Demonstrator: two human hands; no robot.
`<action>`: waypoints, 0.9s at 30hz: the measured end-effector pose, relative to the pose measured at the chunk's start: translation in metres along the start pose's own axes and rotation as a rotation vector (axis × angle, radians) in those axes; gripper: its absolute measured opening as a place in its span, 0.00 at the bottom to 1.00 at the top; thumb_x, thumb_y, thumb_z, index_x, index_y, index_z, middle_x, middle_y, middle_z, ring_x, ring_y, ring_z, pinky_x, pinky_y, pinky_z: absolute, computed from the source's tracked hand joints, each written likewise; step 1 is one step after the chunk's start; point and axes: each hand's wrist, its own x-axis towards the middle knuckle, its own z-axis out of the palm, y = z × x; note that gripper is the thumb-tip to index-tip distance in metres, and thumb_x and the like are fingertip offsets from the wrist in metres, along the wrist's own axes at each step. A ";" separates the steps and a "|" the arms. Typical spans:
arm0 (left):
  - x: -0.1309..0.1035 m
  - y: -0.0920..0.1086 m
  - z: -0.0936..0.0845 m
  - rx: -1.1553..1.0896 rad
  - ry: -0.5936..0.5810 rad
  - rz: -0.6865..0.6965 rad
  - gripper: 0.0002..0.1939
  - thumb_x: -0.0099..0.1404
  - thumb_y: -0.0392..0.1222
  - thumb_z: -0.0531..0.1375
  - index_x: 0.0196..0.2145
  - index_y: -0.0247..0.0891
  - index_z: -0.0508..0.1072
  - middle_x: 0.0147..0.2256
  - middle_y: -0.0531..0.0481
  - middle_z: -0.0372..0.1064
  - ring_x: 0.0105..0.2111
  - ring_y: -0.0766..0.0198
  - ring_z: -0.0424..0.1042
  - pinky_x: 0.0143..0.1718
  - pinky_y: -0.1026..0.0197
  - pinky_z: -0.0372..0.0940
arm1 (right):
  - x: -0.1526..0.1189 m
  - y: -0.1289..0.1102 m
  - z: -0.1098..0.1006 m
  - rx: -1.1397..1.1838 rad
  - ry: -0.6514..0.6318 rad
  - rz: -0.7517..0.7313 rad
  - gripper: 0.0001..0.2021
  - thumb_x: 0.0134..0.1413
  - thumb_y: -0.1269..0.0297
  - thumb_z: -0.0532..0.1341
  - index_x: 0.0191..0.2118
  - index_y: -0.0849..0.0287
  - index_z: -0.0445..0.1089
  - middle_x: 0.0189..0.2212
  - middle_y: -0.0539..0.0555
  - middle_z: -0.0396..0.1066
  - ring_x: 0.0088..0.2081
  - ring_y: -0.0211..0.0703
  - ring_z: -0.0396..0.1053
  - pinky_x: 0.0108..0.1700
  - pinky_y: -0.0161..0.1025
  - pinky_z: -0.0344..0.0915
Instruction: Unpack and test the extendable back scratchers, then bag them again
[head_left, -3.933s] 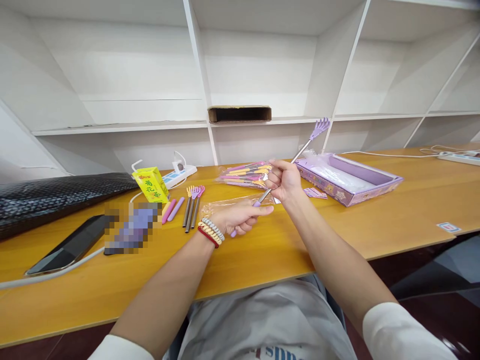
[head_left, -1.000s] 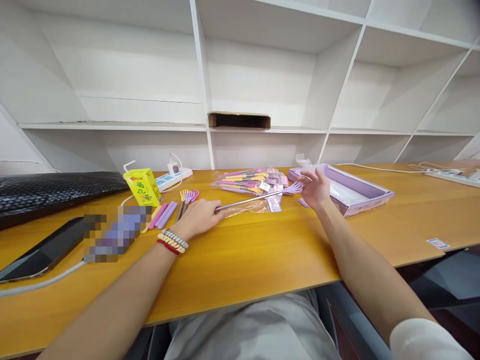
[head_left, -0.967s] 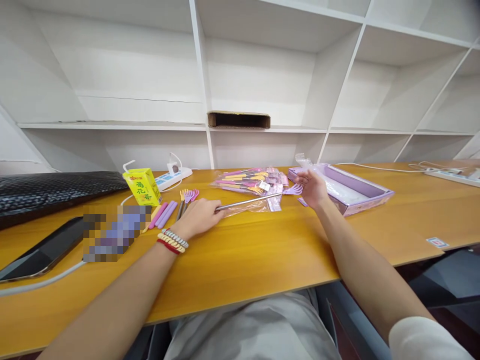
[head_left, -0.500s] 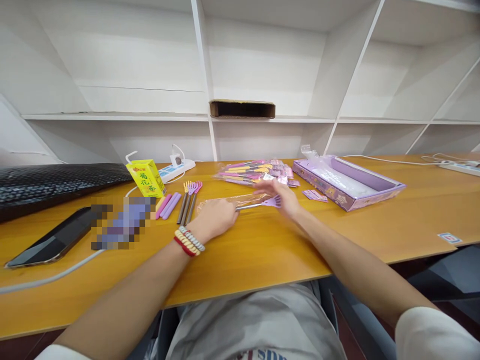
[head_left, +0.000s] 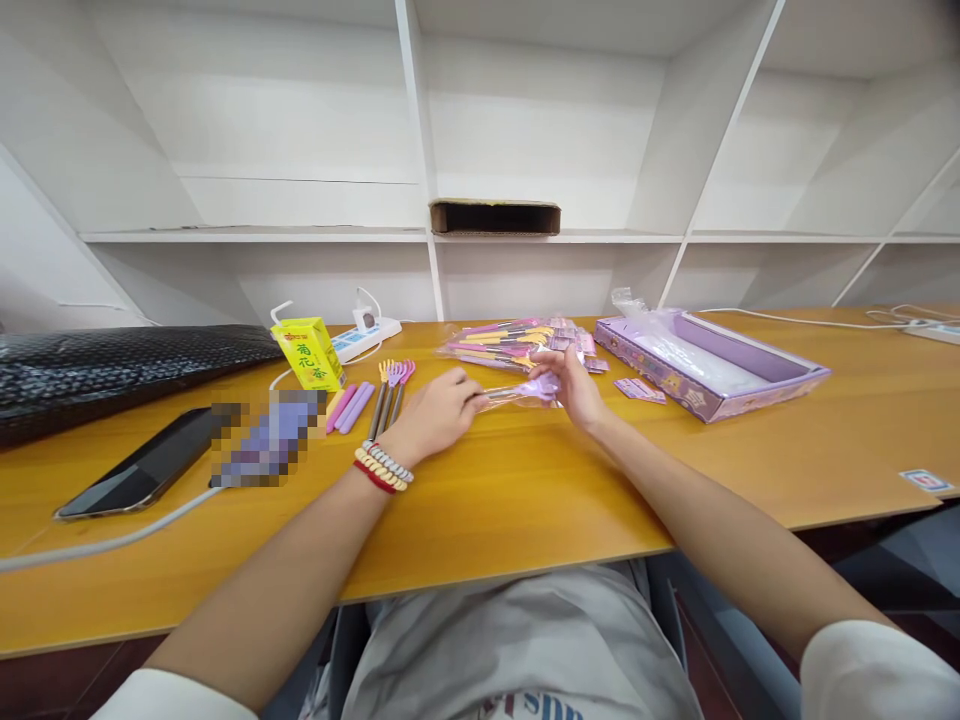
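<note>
A purple-headed back scratcher (head_left: 541, 388) with a metal rod stretches between my hands, overlapped by a clear plastic sleeve (head_left: 501, 396). My left hand (head_left: 441, 408) is closed at the handle end, its fingertips pinching there. Around the claw end, my right hand (head_left: 571, 384) has its fingers curled on the scratcher and the plastic. Left of my left hand lie several loose back scratchers (head_left: 387, 395) with yellow, purple and pink claws. Beside them are pink and purple handle sleeves (head_left: 355, 407). Behind my hands is a pile of bagged back scratchers (head_left: 502, 345).
A purple open box (head_left: 712, 400) with clear plastic inside stands at the right, with small printed cards (head_left: 639, 390) near it. At left are a yellow drink carton (head_left: 309, 355), a phone (head_left: 142, 470), a power strip (head_left: 367, 340) and a white cable (head_left: 127, 538). White shelving (head_left: 315, 237) rises behind.
The back scratcher and plastic sleeve, apart before, now overlap, with plastic around the claw. My left hand has moved slightly up. The view has shifted slightly left.
</note>
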 end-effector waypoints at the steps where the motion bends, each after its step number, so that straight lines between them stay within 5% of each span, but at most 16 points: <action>1: 0.002 -0.007 -0.001 0.010 0.060 -0.055 0.19 0.66 0.48 0.46 0.36 0.38 0.73 0.36 0.45 0.69 0.37 0.61 0.68 0.40 0.60 0.61 | 0.001 -0.001 -0.002 -0.005 0.018 0.001 0.30 0.47 0.34 0.48 0.38 0.58 0.66 0.28 0.52 0.67 0.23 0.35 0.62 0.18 0.31 0.57; 4: 0.005 -0.032 -0.008 0.094 0.165 -0.305 0.20 0.64 0.50 0.47 0.36 0.37 0.75 0.33 0.44 0.71 0.36 0.57 0.69 0.38 0.57 0.61 | 0.003 -0.002 -0.011 -0.053 0.042 0.002 0.30 0.47 0.34 0.48 0.38 0.58 0.66 0.29 0.53 0.66 0.24 0.35 0.61 0.18 0.31 0.57; 9: 0.002 -0.070 -0.019 0.262 0.005 -0.642 0.25 0.61 0.56 0.48 0.31 0.34 0.76 0.31 0.37 0.72 0.35 0.48 0.70 0.35 0.53 0.61 | 0.002 -0.002 -0.013 -0.161 0.019 0.002 0.30 0.47 0.34 0.49 0.37 0.58 0.66 0.28 0.53 0.66 0.24 0.35 0.61 0.18 0.30 0.56; 14: -0.002 -0.082 -0.013 0.336 -0.086 -0.715 0.23 0.60 0.52 0.50 0.35 0.27 0.73 0.35 0.31 0.71 0.38 0.46 0.70 0.35 0.54 0.62 | -0.002 0.000 -0.010 -0.271 -0.058 -0.023 0.27 0.50 0.37 0.49 0.37 0.58 0.67 0.28 0.52 0.65 0.25 0.35 0.61 0.19 0.31 0.56; 27: -0.003 -0.084 -0.003 0.330 -0.168 -0.713 0.21 0.56 0.49 0.51 0.37 0.29 0.73 0.37 0.30 0.71 0.39 0.45 0.70 0.35 0.54 0.63 | -0.005 0.002 -0.013 -0.457 -0.143 -0.026 0.25 0.54 0.41 0.48 0.39 0.59 0.67 0.27 0.52 0.66 0.27 0.36 0.62 0.24 0.32 0.58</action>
